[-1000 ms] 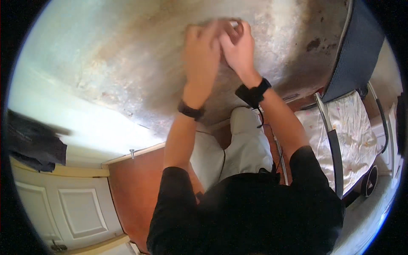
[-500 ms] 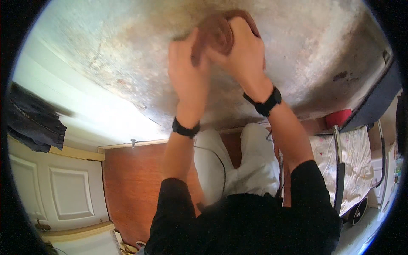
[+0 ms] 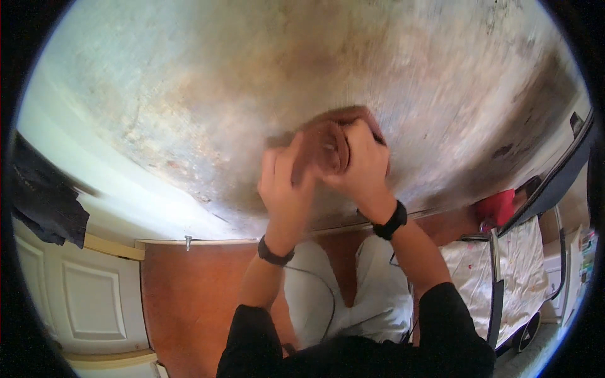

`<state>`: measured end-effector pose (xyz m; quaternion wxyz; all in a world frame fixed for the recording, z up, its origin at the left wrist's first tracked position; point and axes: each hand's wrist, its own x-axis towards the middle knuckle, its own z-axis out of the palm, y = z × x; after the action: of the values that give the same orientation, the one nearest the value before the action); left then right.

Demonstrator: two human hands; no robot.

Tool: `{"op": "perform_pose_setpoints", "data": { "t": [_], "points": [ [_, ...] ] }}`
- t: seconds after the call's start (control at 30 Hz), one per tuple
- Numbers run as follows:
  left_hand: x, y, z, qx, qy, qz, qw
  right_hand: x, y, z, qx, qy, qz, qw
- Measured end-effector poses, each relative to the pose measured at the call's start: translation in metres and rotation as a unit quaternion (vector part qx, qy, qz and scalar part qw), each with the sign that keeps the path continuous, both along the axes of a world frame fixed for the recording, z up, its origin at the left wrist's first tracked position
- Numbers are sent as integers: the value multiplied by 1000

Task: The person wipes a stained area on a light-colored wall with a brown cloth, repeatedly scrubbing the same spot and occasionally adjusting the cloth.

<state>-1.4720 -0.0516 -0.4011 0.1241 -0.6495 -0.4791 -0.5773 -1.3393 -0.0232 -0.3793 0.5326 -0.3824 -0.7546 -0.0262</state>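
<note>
A bunched brown cloth (image 3: 326,146) lies against the stained, mottled wall (image 3: 214,82). My left hand (image 3: 285,183) is closed on the cloth's left side, its fingers somewhat blurred. From the right, my right hand (image 3: 365,167) grips the cloth, with the thumb toward the middle and fingers over the folded upper part. Both hands are close together and hide part of the cloth. Each wrist carries a black band.
A white panelled door (image 3: 91,299) and a dark hanging garment (image 3: 47,195) are at the left. On the right stand a metal-framed seat with a pale patterned cover (image 3: 469,271) and a red object (image 3: 496,206). Below the wall runs a reddish-brown floor (image 3: 195,296).
Both hands and the cloth have come lower, closer to my body. The view has shifted too, with more of the wall above the hands now showing.
</note>
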Motion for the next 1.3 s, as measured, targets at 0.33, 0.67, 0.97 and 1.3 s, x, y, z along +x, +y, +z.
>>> {"op": "perform_pose_setpoints", "data": {
  "t": [0.33, 0.67, 0.97, 1.3],
  "points": [
    [7, -10, -40, -88, 13, -30, 996, 6, -1, -58, -30, 58, 15, 998],
    [-1, -11, 103, -44, -55, -36, 997, -8, -5, 75, -86, 93, 121, 985],
    [-22, -16, 239, -122, 30, -40, 991, -14, -14, 198, -150, 137, 105, 973],
    [-29, -17, 427, -49, -31, -88, 994, -39, -22, 402, -115, 278, 222, 927]
  ]
}}
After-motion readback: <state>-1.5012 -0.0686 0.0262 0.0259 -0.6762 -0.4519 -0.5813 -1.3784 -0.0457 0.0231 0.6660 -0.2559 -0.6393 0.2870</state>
